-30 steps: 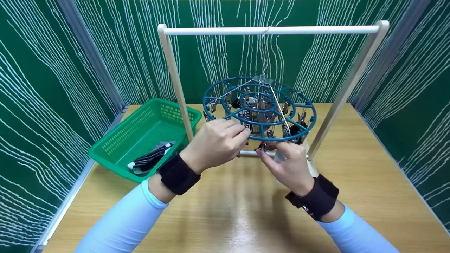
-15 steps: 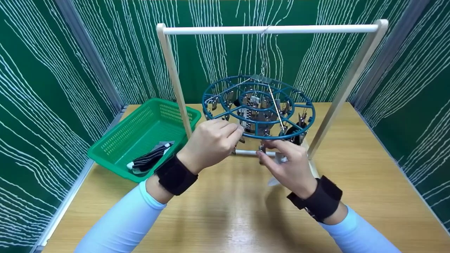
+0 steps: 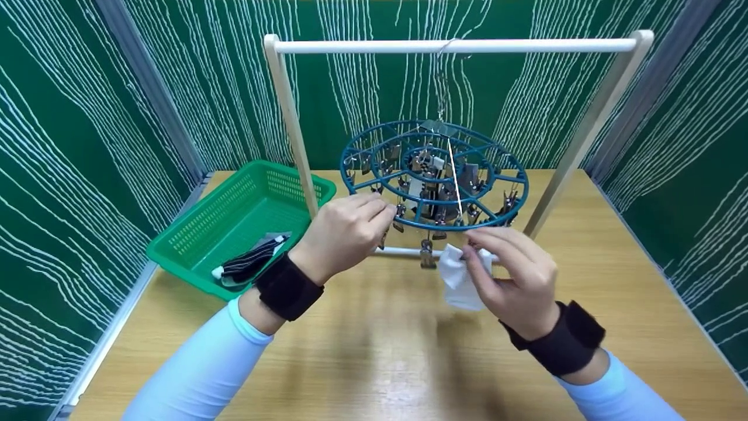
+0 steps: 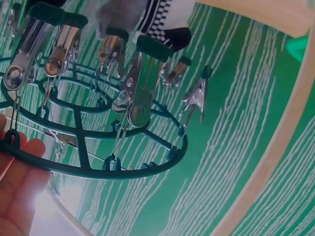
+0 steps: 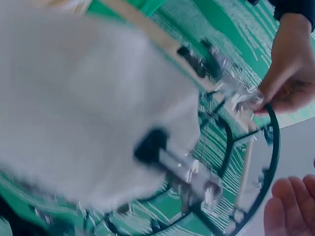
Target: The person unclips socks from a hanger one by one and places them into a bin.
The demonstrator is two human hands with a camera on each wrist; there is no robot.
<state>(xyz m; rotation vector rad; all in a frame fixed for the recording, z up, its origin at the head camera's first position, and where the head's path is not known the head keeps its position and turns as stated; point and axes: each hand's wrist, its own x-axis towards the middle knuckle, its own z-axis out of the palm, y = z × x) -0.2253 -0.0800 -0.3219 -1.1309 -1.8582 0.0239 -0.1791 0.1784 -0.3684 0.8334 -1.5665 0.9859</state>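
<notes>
My left hand [image 3: 350, 228] pinches the near left rim of a round teal clip hanger [image 3: 429, 224]. In the left wrist view its fingertips [image 4: 34, 152] lie against that rim. A white cloth [image 3: 461, 295] hangs at the front right, caught in a metal clip [image 5: 184, 169] with dark tips. My right hand [image 3: 520, 275] is beside this clip, thumb and forefinger spread apart; in the right wrist view its fingers [image 5: 290, 206] stand away from the clip. Another metal clip [image 3: 428, 254] dangles at the front. A checkered sock [image 4: 170, 22] hangs further in.
The hanger hooks onto the white bar [image 3: 362, 47] of a wooden stand [image 3: 292, 117]. A green basket [image 3: 175, 266] at the left holds a dark striped sock [image 3: 248, 263]. Green panels with white lines surround the wooden tabletop [image 3: 374, 351].
The hanger has turned, its front rim swinging left with my left hand. My right hand has left the front clip and moved right. The white cloth now shows more fully.
</notes>
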